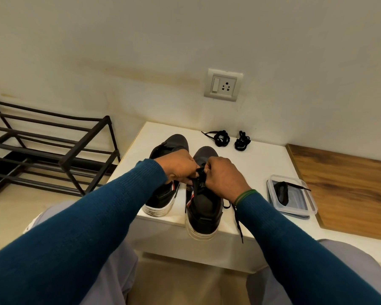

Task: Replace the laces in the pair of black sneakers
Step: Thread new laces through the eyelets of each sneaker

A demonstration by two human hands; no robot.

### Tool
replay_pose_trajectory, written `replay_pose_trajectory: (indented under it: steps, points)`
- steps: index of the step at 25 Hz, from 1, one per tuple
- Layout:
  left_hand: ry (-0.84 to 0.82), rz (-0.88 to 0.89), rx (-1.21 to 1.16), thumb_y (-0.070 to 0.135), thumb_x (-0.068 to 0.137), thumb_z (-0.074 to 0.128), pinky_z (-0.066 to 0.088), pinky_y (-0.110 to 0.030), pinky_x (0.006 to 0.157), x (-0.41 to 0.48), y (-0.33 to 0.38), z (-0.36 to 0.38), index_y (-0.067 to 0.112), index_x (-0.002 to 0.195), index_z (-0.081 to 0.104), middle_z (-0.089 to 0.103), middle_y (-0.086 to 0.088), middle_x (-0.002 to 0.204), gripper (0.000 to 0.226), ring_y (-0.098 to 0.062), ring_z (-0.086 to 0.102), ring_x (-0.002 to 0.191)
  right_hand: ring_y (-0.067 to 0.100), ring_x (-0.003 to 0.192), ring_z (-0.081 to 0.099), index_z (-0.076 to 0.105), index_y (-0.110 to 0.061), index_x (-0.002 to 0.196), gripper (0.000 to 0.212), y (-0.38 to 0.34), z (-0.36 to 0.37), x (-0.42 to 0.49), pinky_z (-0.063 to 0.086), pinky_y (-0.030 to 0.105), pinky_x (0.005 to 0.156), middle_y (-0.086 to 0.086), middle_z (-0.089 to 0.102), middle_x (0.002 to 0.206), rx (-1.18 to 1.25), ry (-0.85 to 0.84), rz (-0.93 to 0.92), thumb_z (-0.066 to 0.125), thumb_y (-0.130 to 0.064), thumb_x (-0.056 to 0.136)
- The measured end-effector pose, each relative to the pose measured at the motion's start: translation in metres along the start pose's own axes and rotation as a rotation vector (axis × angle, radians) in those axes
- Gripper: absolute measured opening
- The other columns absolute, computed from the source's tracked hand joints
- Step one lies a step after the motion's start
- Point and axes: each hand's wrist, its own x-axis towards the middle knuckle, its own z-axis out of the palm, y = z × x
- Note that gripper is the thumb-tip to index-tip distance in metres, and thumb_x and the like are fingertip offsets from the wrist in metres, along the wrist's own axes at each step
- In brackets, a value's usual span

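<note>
Black lace (199, 172) gripped at a sneaker (205, 201) on a white table (262, 164).
Left hand (178, 166) and right hand (224, 179) both pinch it over the sneaker's tongue; a second sneaker (163, 194) stands alongside, two coiled laces (222, 138) behind.

both hands (201, 172) pinching lace (238, 219) on right sneaker (204, 208), white table (262, 164)
</note>
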Motion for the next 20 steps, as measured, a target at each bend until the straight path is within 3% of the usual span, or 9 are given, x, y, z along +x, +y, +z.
replay_pose_trajectory:
  steps: [5,8,10,13,15,16,18,19,20]
  points:
    - [-0.010,-0.026,-0.176,0.005,0.103,0.045,0.062,-0.036,0.082,0.000,0.001,0.002,-0.006,0.116,0.062,0.069,-0.013,0.088,0.025,-0.021,0.071,0.080,0.019,0.081,0.057,0.060,-0.019,0.092,0.006,0.007,0.005,-0.002,0.048,0.030,0.069,0.004,0.064,0.095,0.125,0.103,0.003,0.063,-0.015,0.092]
    - [0.086,0.020,0.020,0.006,0.102,0.049,0.057,-0.020,0.052,0.001,0.001,0.008,-0.005,0.116,0.064,0.065,-0.009,0.081,0.024,-0.015,0.064,0.064,0.020,0.083,0.060,0.058,-0.020,0.095,0.006,0.012,0.004,-0.005,0.053,0.034,0.074,0.002,0.065,0.092,0.211,0.146,-0.040,0.063,-0.018,0.094]
    - [0.138,0.069,0.138,0.009,0.101,0.051,0.049,-0.016,0.043,0.001,0.001,0.010,0.001,0.110,0.066,0.065,-0.005,0.079,0.020,-0.012,0.062,0.059,0.021,0.087,0.062,0.060,-0.021,0.099,0.006,0.015,0.005,-0.005,0.054,0.035,0.078,0.002,0.066,0.095,0.220,0.141,-0.072,0.063,-0.018,0.094]
    - [0.179,0.111,0.309,0.010,0.099,0.050,0.053,-0.023,0.052,0.001,0.000,0.009,0.005,0.096,0.066,0.064,-0.007,0.077,0.017,-0.017,0.062,0.062,0.020,0.099,0.062,0.064,-0.022,0.115,0.021,0.018,0.006,-0.004,0.051,0.033,0.087,0.003,0.067,0.109,0.208,0.108,-0.148,0.061,-0.016,0.095]
    - [0.272,0.170,0.402,0.006,0.097,0.046,0.053,-0.037,0.063,0.002,0.004,0.008,-0.002,0.086,0.065,0.063,-0.012,0.077,0.023,-0.025,0.060,0.069,0.017,0.107,0.059,0.062,-0.026,0.126,0.032,0.020,0.005,-0.004,0.049,0.033,0.094,0.000,0.064,0.117,0.216,0.070,-0.204,0.060,-0.017,0.096]
    - [0.366,0.208,0.291,0.004,0.097,0.043,0.056,-0.043,0.071,0.003,0.008,0.008,-0.006,0.084,0.064,0.065,-0.017,0.081,0.026,-0.028,0.063,0.074,0.017,0.106,0.058,0.063,-0.028,0.126,0.031,0.022,0.003,-0.003,0.049,0.034,0.095,-0.001,0.063,0.117,0.229,0.060,-0.206,0.060,-0.019,0.096]
    - [0.463,0.229,-0.398,0.001,0.101,0.033,0.059,-0.046,0.083,0.003,0.021,0.004,-0.001,0.085,0.058,0.067,-0.021,0.089,0.029,-0.029,0.066,0.078,0.017,0.103,0.056,0.065,-0.028,0.120,0.024,0.026,-0.001,-0.001,0.049,0.036,0.092,-0.002,0.060,0.111,0.194,0.026,-0.182,0.057,-0.026,0.098]
    - [0.413,0.244,-0.753,0.001,0.102,0.029,0.059,-0.042,0.078,0.001,0.027,0.000,0.005,0.088,0.053,0.064,-0.017,0.084,0.028,-0.026,0.064,0.074,0.017,0.102,0.055,0.066,-0.028,0.120,0.023,0.027,-0.003,-0.001,0.049,0.036,0.091,-0.002,0.058,0.109,0.169,0.011,-0.175,0.055,-0.028,0.099]
    - [0.389,0.252,-0.947,0.001,0.101,0.027,0.058,-0.034,0.066,0.000,0.029,-0.006,0.008,0.093,0.050,0.059,-0.011,0.078,0.025,-0.021,0.059,0.067,0.017,0.102,0.054,0.066,-0.028,0.121,0.024,0.029,-0.003,-0.002,0.048,0.036,0.091,-0.002,0.057,0.110,0.154,0.007,-0.180,0.054,-0.029,0.100]
